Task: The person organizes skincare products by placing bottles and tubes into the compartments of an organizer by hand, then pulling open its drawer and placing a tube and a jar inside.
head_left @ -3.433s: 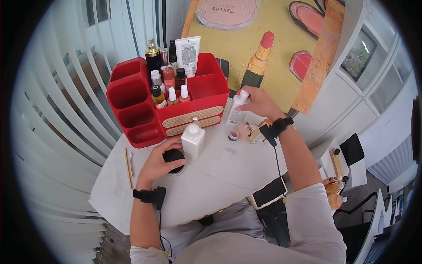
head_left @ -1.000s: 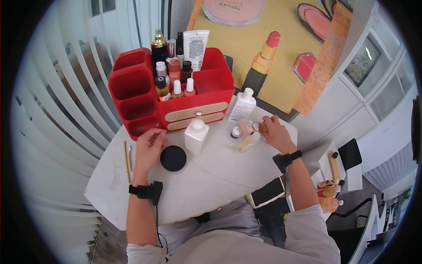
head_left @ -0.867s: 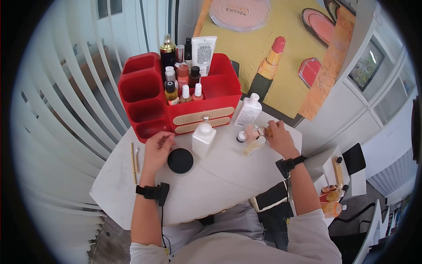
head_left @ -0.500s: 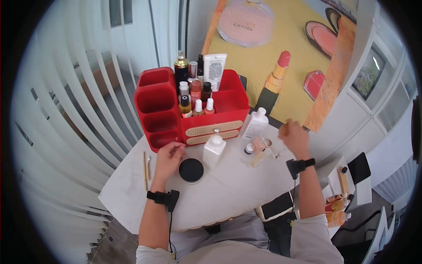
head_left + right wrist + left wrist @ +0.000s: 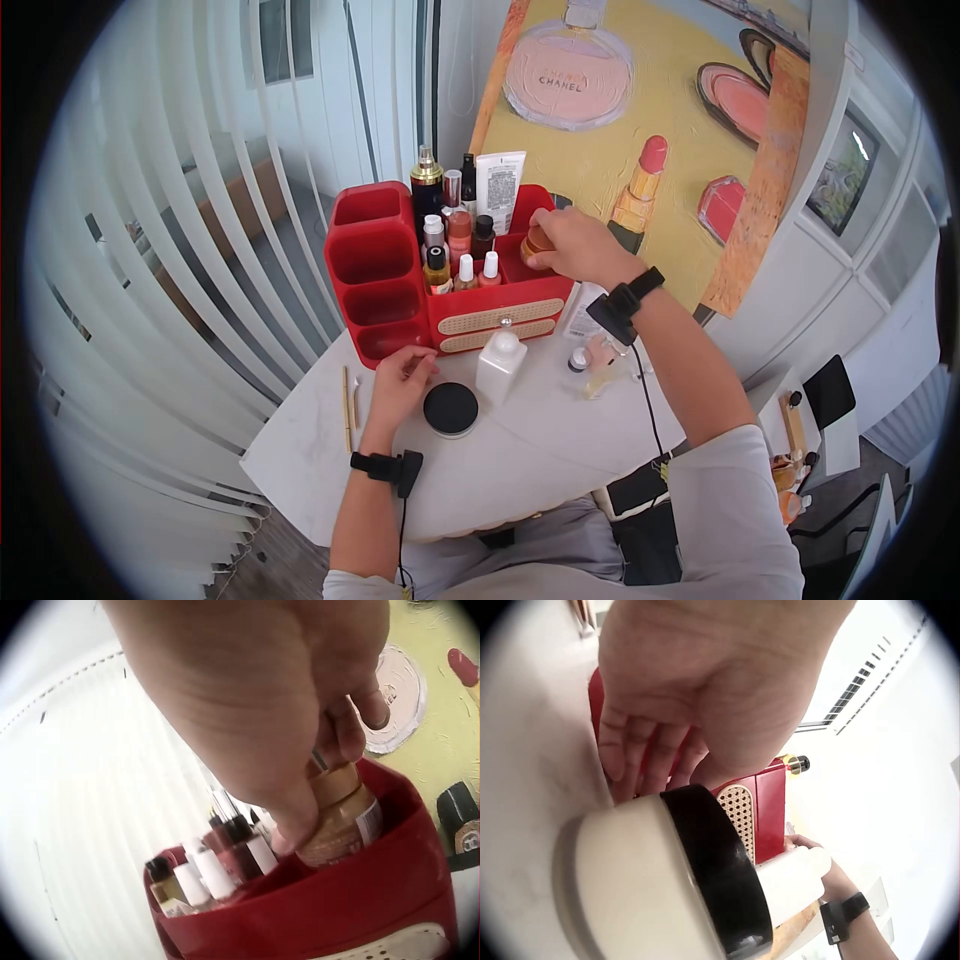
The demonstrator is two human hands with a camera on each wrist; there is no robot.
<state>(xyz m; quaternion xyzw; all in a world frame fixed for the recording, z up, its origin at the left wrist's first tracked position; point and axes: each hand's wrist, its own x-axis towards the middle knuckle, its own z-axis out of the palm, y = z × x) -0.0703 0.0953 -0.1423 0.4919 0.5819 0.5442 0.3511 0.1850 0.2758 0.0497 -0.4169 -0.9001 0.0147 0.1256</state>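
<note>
My right hand (image 5: 585, 245) grips a small amber jar with a gold lid (image 5: 341, 821) between thumb and fingers. The jar's lower part is inside the right-hand compartment of the red organizer (image 5: 500, 300), below the level of its rim in the right wrist view. My left hand (image 5: 400, 380) rests by the organizer's lower front corner, fingers loosely bent and holding nothing. Close beside it stands a pale jar with a black lid (image 5: 450, 408). A white square bottle (image 5: 500, 368) stands upright just in front of the drawers.
Bottles and a white tube (image 5: 500, 185) fill the organizer's middle. At the table's right are a white bottle (image 5: 582, 313), partly hidden by my right wrist, and several small cosmetics (image 5: 600, 372). Two thin sticks (image 5: 347, 405) lie at the left. A painting (image 5: 640, 100) leans behind.
My right hand set the white bottle down, took the amber jar from the table's right side and carried it left to the organizer. My left hand came off the black-lidded jar.
</note>
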